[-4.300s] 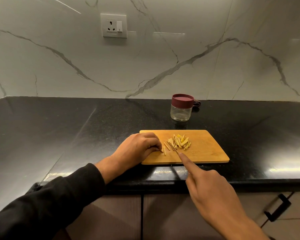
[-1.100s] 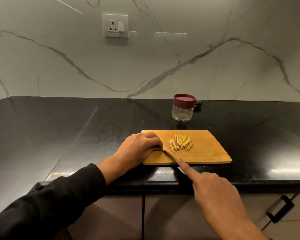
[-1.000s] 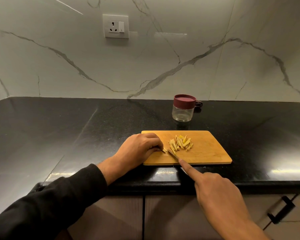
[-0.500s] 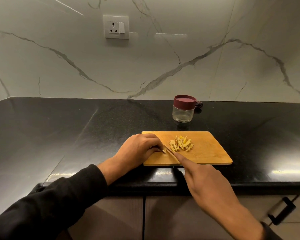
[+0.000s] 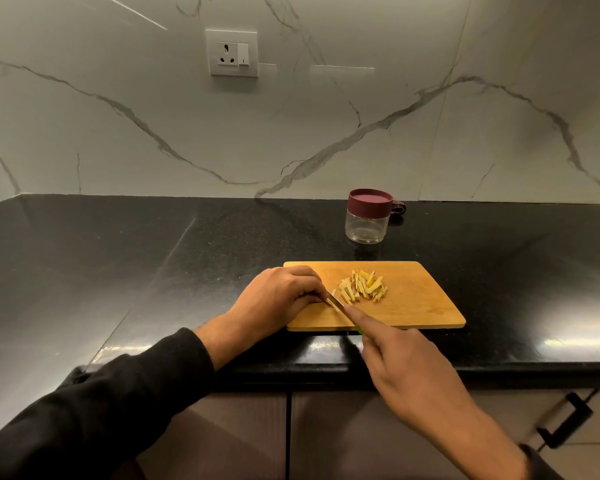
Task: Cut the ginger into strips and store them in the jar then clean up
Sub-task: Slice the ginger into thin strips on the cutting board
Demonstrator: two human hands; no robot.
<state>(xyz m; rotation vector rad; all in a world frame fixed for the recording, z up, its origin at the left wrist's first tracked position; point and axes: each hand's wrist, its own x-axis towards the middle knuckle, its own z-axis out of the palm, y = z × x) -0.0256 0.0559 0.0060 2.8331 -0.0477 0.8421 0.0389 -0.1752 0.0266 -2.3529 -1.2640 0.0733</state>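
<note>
A: Two hands over wooden cutting board (image 5: 423, 306) on black desk (image 5: 118, 271). Left hand (image 5: 278, 299) curled, grip pinching a small ginger piece (image 5: 333, 293) at board's left edge.
B: Right hand (image 5: 406, 372)?
A: Grip clamped on knife (image 5: 336, 304), index finger along the spine, blade tip just beside left fingertips. Handle mostly hidden.
B: Ginger strips (image 5: 362, 290)?
A: Piled mid-board, right of the blade. Jar (image 5: 368, 216) behind board, well apart, maroon lid on, looks empty.
B: Background?
A: Marble wall, socket (image 5: 232, 53).
</note>
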